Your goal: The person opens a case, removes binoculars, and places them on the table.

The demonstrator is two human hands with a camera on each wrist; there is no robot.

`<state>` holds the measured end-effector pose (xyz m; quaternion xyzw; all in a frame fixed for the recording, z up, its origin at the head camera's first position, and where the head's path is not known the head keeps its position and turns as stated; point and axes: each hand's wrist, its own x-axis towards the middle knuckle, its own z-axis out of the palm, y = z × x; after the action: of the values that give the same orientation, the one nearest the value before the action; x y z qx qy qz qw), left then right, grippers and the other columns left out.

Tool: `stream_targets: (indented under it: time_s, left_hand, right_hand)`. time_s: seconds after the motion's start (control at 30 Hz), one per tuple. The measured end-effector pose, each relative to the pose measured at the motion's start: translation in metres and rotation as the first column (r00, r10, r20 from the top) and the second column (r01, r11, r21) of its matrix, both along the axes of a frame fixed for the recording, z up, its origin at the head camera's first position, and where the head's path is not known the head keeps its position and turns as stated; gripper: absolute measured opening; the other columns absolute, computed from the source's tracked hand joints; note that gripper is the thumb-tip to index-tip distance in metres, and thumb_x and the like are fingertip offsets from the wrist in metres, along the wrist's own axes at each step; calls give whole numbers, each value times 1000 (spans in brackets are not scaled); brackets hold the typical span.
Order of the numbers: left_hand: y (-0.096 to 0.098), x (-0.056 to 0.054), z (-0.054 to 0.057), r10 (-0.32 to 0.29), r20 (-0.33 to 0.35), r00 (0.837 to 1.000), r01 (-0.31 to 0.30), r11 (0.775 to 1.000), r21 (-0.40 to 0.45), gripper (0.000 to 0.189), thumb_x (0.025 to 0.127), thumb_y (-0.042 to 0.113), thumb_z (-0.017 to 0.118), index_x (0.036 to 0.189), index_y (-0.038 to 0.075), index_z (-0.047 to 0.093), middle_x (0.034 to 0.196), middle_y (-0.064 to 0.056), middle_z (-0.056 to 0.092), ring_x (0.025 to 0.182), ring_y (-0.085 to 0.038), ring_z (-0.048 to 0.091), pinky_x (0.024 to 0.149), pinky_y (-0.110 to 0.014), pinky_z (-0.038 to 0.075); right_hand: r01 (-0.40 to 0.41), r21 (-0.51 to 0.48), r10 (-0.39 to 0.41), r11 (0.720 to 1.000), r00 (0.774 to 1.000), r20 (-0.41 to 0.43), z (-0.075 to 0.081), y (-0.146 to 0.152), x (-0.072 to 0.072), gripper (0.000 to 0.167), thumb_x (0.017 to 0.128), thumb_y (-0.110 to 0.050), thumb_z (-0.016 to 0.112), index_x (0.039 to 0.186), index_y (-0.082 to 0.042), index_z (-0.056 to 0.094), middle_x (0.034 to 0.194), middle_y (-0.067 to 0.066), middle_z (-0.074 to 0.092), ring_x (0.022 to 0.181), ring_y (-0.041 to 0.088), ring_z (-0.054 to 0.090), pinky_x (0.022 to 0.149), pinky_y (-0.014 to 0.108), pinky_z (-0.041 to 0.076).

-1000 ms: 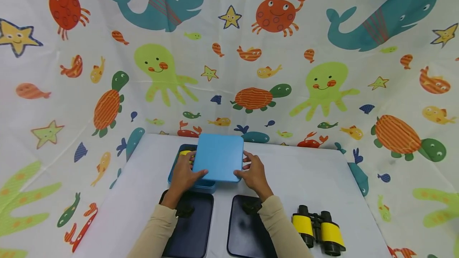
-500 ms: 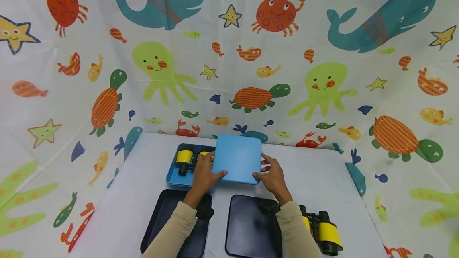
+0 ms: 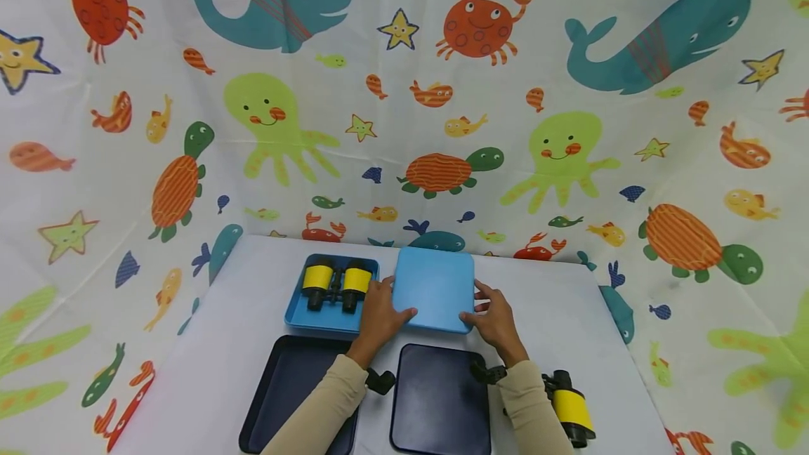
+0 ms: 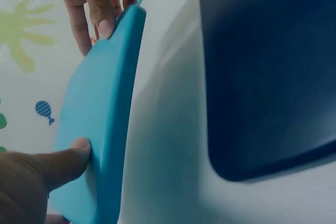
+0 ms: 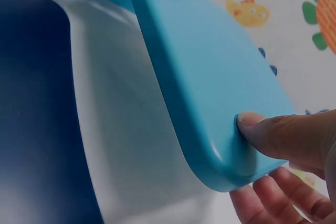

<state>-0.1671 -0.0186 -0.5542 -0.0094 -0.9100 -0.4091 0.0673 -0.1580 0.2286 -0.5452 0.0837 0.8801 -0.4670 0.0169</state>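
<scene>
A light blue lid (image 3: 432,290), flat with rounded corners and a short side wall, is held between both hands, smooth face toward me. My left hand (image 3: 381,311) grips its left side, thumb on the face and fingers behind the edge. At the opposite side my right hand (image 3: 494,314) pinches the lower right corner, seen closely in the right wrist view with the thumb on the lid (image 5: 210,77). In the left wrist view the lid (image 4: 97,98) slants over the white table, casting a shadow. Just left of it sits a blue tray (image 3: 303,325) bearing black-and-yellow binoculars (image 3: 357,279).
Two black trays lie nearer on the white table (image 3: 537,300): the left tray (image 3: 297,392) partly under the left forearm, the right tray (image 3: 439,399) below the lid. A second pair of binoculars (image 3: 571,409) is partly hidden by the right sleeve. A sea-animal cloth (image 3: 379,55) hangs behind.
Both hands have carried the lid rightward from over the blue tray and slightly lower, uncovering the binoculars in it. The right sleeve now hides more of the second binoculars.
</scene>
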Motion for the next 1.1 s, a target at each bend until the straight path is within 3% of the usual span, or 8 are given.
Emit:
stream_targets:
  time_s: [0.3, 0.7, 1.1]
  left_hand:
    - [18, -1, -13, 13, 28, 1000, -11, 999, -41, 87, 80, 29, 96, 148, -4, 54, 126, -27, 56, 104, -34, 56, 95, -50, 53]
    - [25, -2, -25, 25, 118, 993, -11, 994, -111, 83, 80, 27, 96, 145, -7, 55, 131, -32, 56, 110, -38, 58, 100, -54, 54]
    - [26, -8, -30, 28, 139, 990, -7, 988, -152, 83, 81, 28, 95, 145, -7, 55, 129, -29, 55, 109, -36, 56, 101, -52, 54]
  right_hand:
    - [15, 8, -15, 1000, 1000, 5, -14, 12, 2, 84, 86, -6, 87, 160, -9, 48, 136, 20, 61, 111, 30, 63, 84, 37, 56]
    - [-4, 14, 4, 1000, 999, 32, -40, 13, 2, 83, 85, -4, 88, 157, -1, 48, 132, 21, 60, 105, 26, 60, 83, 37, 54]
    - [0, 31, -1, 1000, 1000, 24, -42, 5, 0, 79, 84, 1, 87, 154, 5, 50, 126, 23, 60, 99, 27, 58, 84, 39, 52]
